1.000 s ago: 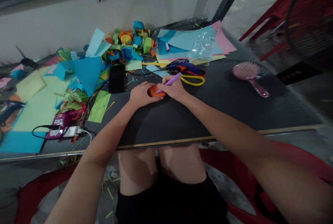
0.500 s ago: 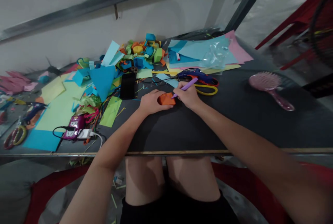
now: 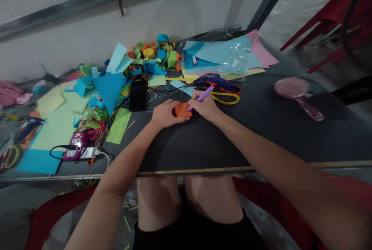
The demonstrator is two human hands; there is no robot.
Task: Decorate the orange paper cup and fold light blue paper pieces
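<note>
Dk grey table (image 3: 247, 137): bare nr the person, clutter far & L. Lt-blue sheets (image 3: 216, 47) far, R of ctr; heap of cut paper (image 3: 148, 53) far ctr. Pink hairbrush (image 3: 293, 88) well apart on the R, bristles up. L hand (image 3: 164, 115): grip closed round the orange paper piece (image 3: 182, 110), thumb along nr edge, fingers on far side & L end. R hand (image 3: 205, 107): grip pinched on the purple pen (image 3: 205, 93). Black phone (image 3: 138, 95) flat, just beyond L hand, to its L. Orange piece sits on table btwn the hands, long axis approx L–R; most of it inside L grip, R end exposed & nearest R hand. Pen slants across that end, tip low at nr-L, butt up far-R; tip looks on the paper, too small to confirm contact.
</note>
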